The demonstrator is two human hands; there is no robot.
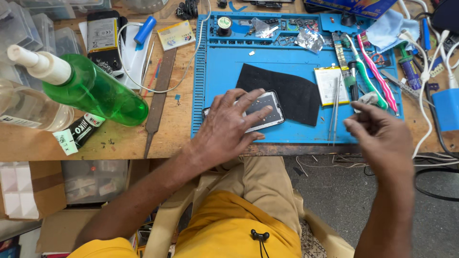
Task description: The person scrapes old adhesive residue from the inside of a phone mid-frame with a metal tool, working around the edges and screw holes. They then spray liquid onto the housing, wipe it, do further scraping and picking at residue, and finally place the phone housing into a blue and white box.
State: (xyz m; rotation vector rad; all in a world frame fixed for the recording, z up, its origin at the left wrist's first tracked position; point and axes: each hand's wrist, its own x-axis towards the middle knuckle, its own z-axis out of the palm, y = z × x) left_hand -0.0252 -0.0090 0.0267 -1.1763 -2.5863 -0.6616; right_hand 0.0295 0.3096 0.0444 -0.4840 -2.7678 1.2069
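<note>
Workbench: wooden bench (119,138) is carrying a blue repair mat (287,57), with the seated person looking down over yellow clothing.
Work piece: opened phone (265,110) is lying near the mat's front edge, partly on a black cloth pad (291,93) that extends toward 1 o'clock from it.
Left hand: left hand (229,126) is pressing flat on the phone, fingers spread and unclenched, steadying rather than gripping it.
Right hand: right hand (377,134) is hovering at 3 o'clock of the phone, well apart from it, fingertips pinched together; whether anything small is being held, I cannot tell.
Nearby tools: tweezers (334,112) are lying between phone and right hand; a loose battery (327,85) is resting at 12 o'clock of them; a green spray bottle (95,91) is lying at 9 o'clock.
Step in hand: judged to be bracing the phone during disassembly or reassembly.
Next move: likely calling for a fine, steady approach by the right hand while the left is keeping the phone from sliding.
</note>
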